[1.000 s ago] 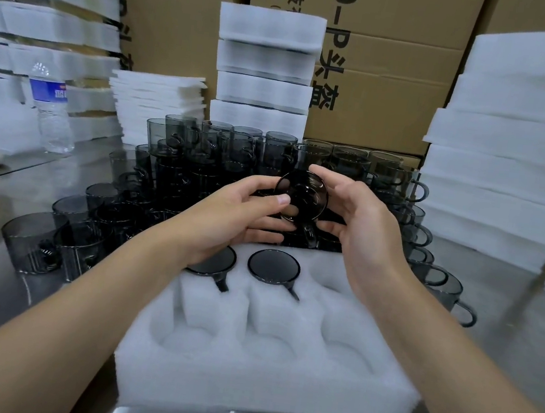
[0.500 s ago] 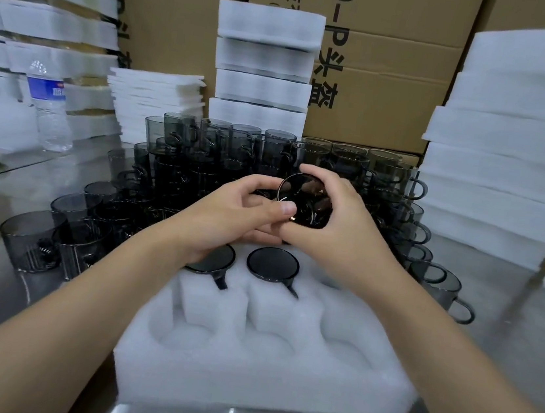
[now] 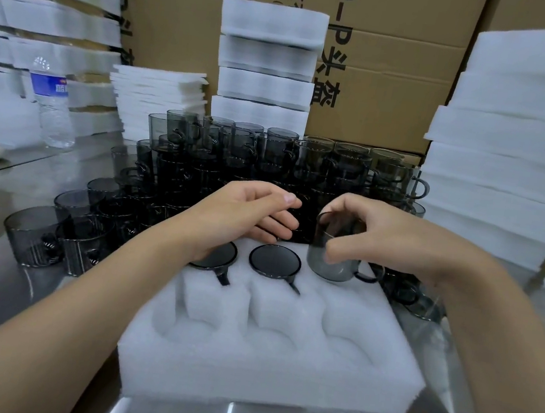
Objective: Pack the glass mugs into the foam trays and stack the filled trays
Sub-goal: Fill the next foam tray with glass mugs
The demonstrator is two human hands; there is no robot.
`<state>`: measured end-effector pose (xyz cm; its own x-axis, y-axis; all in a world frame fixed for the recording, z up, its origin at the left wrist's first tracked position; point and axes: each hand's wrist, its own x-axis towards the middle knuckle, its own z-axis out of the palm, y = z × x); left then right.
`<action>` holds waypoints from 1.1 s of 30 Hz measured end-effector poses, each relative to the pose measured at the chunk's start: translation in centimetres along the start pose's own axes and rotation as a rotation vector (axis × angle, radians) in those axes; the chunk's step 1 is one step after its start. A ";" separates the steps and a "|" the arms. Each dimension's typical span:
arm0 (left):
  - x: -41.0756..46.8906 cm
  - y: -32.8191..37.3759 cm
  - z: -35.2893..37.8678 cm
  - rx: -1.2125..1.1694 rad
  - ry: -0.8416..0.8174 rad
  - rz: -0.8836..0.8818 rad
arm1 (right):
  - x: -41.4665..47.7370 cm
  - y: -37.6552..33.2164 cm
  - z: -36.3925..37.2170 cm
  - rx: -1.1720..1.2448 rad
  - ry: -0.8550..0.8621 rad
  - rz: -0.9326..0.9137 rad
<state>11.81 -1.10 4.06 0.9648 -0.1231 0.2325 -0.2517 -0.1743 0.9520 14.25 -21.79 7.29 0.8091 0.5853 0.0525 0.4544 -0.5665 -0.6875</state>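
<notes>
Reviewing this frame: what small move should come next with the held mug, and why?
Probably lower the mug in the right hand into the foam tray's vacant back-right pocket: it hangs just over it, and two mugs already fill the neighbouring pockets.

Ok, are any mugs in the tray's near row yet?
No, the near pockets of the tray all show bare white foam.

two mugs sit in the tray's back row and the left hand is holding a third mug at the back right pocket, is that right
Not quite. The head view shows the right hand gripping the third mug at the back right pocket; the left hand holds nothing. Two mugs do sit in the back row of the tray.
</notes>
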 end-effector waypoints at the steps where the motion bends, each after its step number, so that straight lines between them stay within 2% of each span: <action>1: 0.0 0.0 0.0 0.002 -0.004 0.000 | 0.0 0.1 0.0 -0.009 0.008 0.006; 5: 0.0 -0.1 0.0 0.011 -0.014 0.002 | 0.0 0.2 -0.3 -0.057 0.019 0.023; 16: -0.1 0.0 0.0 0.034 -0.034 0.000 | 0.1 0.3 -0.1 -0.226 -0.085 0.048; 22: -0.1 0.0 0.1 0.057 -0.038 0.001 | 0.9 -0.6 2.1 -0.165 0.188 -0.083; 26: -0.1 0.0 0.2 0.085 -0.015 0.021 | 1.1 -0.6 2.7 -0.259 0.132 -0.034; 33: 0.0 -0.2 0.2 0.155 0.009 0.048 | 1.6 0.1 2.8 -0.259 0.067 0.027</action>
<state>11.82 -1.25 3.83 0.9517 -0.1266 0.2798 -0.3061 -0.3170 0.8977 14.54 -19.35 5.27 0.8412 0.5332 0.0903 0.5056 -0.7162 -0.4812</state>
